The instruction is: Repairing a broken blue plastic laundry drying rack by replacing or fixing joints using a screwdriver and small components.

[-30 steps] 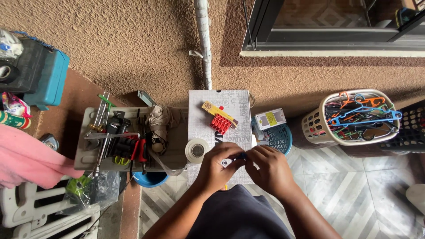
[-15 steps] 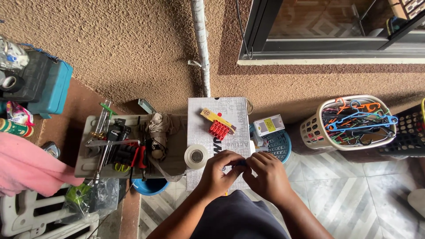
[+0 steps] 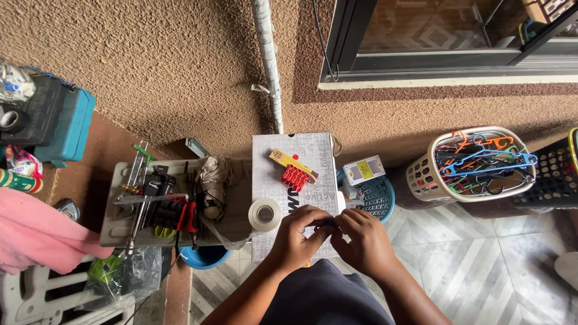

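- The box [image 3: 293, 157] stands against the wall [image 3: 180, 66], below the pipe [image 3: 268, 66].
- A connector block [image 3: 295, 177] lies on the box; the tape roll [image 3: 265, 214] sits at its left edge.
- The tool tray [image 3: 114, 207] lies left of the box.
- The hanger basket [image 3: 481, 162] stands well to the right.
- Both hands [image 3: 328, 238] meet over the box's near end.

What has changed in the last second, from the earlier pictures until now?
Very little. Both hands, left hand and right hand, stay together over the grey printed box, fingers pinched on a small dark blue part; a small round white piece seen under the left fingers a second ago is now hidden. The camera view shifted slightly. The tape roll, red connector block and hanger basket did not move.
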